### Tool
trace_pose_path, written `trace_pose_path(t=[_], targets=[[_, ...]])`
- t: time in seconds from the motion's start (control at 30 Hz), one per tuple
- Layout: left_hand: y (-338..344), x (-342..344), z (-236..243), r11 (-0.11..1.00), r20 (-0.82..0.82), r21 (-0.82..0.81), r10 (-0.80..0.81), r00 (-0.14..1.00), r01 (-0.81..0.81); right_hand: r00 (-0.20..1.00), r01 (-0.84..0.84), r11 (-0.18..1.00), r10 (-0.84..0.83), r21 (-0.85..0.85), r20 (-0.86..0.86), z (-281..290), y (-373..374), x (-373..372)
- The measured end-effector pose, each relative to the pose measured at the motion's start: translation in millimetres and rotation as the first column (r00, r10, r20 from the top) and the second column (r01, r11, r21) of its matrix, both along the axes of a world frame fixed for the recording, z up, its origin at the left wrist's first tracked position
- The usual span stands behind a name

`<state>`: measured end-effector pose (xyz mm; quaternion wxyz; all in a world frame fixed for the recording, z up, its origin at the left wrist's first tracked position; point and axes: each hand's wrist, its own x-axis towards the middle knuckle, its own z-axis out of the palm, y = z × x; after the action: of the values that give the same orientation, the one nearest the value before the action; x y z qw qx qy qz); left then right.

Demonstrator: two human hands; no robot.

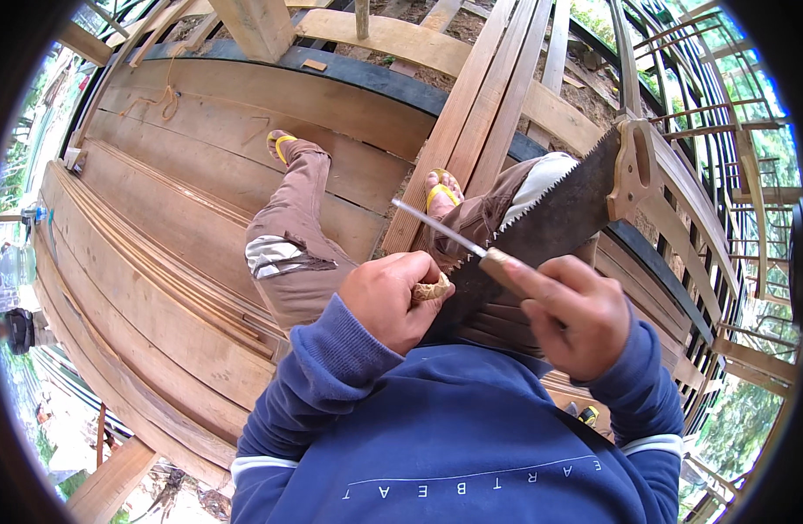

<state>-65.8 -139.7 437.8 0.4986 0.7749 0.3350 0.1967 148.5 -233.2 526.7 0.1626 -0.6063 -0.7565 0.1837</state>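
A hand saw (554, 223) lies slanted across the right thigh, its wooden handle (633, 170) at the upper right and its teeth toward the upper left. My left hand (388, 297) is closed around a small rough tan piece (429, 288) at the blade's lower end; whether it also grips the blade is partly hidden. My right hand (576, 319) grips the wooden handle of a slim metal file (445, 227), whose shaft crosses over the toothed edge. I cannot tell if file and teeth touch. My feet in yellow sandals (441, 188) are apart, the right one by the long planks.
Long boards (157, 323) run along the left, with a thin orange cord (165, 100) on the upper-left planks. Long loose planks (484, 96) cross a dark beam (366, 79) at the top. Slatted timber framing (733, 192) stands at the right.
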Motion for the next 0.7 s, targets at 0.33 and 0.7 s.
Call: trace_pose_path(t=[0.33, 0.7], targets=[[7, -2, 1, 1.0, 0.0, 0.001, 0.003, 1.0, -0.003, 1.0, 0.009, 0.996, -0.01, -0.087, -0.011, 26, -22, 30], [6, 0, 3, 1.0, -0.035, 0.018, -0.011, 0.999, 0.012, 1.0, 0.006, 0.994, -0.006, -0.112, 0.006, 27, -25, 28]])
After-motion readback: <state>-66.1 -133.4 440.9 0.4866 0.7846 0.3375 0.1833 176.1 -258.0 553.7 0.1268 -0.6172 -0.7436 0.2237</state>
